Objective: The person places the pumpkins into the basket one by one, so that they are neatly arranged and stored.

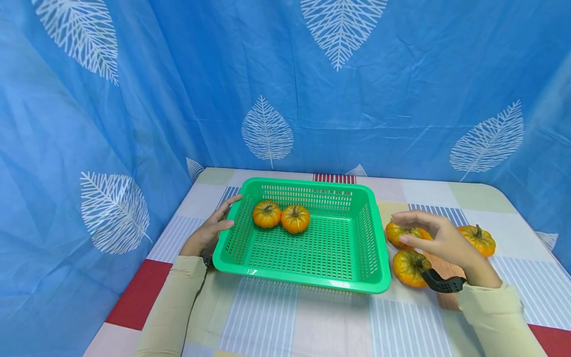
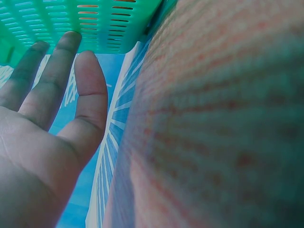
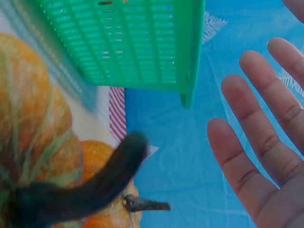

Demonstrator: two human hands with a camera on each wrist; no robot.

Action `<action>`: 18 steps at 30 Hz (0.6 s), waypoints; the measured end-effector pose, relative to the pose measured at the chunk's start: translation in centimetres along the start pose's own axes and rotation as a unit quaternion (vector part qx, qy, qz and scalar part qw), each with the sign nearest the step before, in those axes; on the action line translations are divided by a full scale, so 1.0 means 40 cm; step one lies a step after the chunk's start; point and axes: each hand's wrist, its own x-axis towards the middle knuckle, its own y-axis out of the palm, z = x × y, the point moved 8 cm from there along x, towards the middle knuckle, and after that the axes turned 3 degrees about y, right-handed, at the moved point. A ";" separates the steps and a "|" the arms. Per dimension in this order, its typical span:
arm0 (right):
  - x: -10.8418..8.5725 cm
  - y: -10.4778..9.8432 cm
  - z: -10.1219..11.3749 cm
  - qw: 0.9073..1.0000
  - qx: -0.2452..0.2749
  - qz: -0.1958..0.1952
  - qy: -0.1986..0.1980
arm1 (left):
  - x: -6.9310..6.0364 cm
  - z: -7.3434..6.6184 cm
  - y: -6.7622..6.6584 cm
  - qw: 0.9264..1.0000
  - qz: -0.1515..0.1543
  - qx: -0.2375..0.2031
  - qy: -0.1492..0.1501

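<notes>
A green plastic basket (image 1: 303,283) sits on the table with two small orange pumpkins, one (image 1: 266,214) beside the other (image 1: 295,219), near its back left. My left hand (image 1: 211,230) is at the basket's left side, fingers extended, fingertips against or very near the slotted wall (image 2: 95,28). To the right of the basket, my right hand (image 1: 439,238) hovers over the pumpkins there with nothing in its grasp. One pumpkin (image 1: 396,237) is partly hidden below its fingers, another (image 1: 408,267) lies nearer me, and a third (image 1: 481,240) is beyond the wrist.
Beneath the right-hand pumpkins lies a brown wooden board (image 1: 447,270), partly covered by my right hand. A patchwork-patterned cloth (image 1: 330,322) covers the table. Blue curtains (image 1: 383,99) with white leaf prints hang behind and along the sides.
</notes>
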 end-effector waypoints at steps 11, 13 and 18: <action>-0.017 -0.005 -0.029 0.999 0.018 0.026 0.005 | -0.002 0.000 0.002 1.000 0.001 0.000 -0.002; -0.019 -0.008 -0.036 0.999 0.024 0.038 0.004 | -0.002 -0.001 0.002 1.000 0.004 -0.003 0.001; -0.031 -0.021 -0.058 0.997 0.036 0.065 0.013 | -0.001 -0.005 0.005 1.000 0.014 -0.016 0.009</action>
